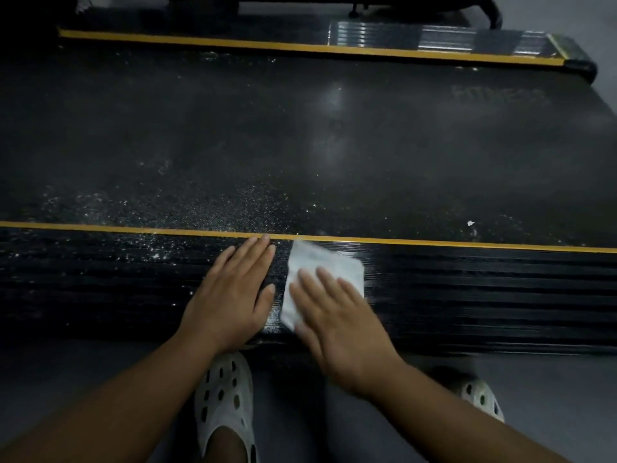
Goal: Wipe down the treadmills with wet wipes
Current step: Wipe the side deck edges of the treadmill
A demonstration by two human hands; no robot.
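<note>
Treadmill belt (300, 145) runs across the whole frame, dark and textured. Near side rail (100, 289) sits below it: black, ribbed, edged along the top by a yellow stripe (133, 228).

Left of frame: white dust specks (83, 202) scattered over the belt's lower left, spilling across the stripe onto the rail.

Left of centre: left hand (230, 295) palm down, flat on the rail. Fingers straight and close together, tips reaching the yellow stripe, thumb out toward the wipe. Holds nothing. Below it, bottom of frame, a white perforated clog (223, 396) on grey floor (551, 396).

Centre: wet wipe (320, 262), white, folded to a rough square, lying flat on the rail just beside the left hand. Its top corner touches the stripe.

Just right of centre: right hand (340, 322) laid flat over the wipe's lower half, fingers straight and slightly spread, pressing it onto the ribs. No pinch, no curl. Hand is a bit blurred.

Right of frame: rail ribs look glossy and free of dust. Small white scrap (470, 223) on the belt just above the stripe. Faint lettering (500, 95) on the belt upper right, not legible. Far side rail (434, 38) at the top with its own yellow stripe, shiny on its right part. Second clog (480, 399) lower right, partly hidden by the right forearm.
</note>
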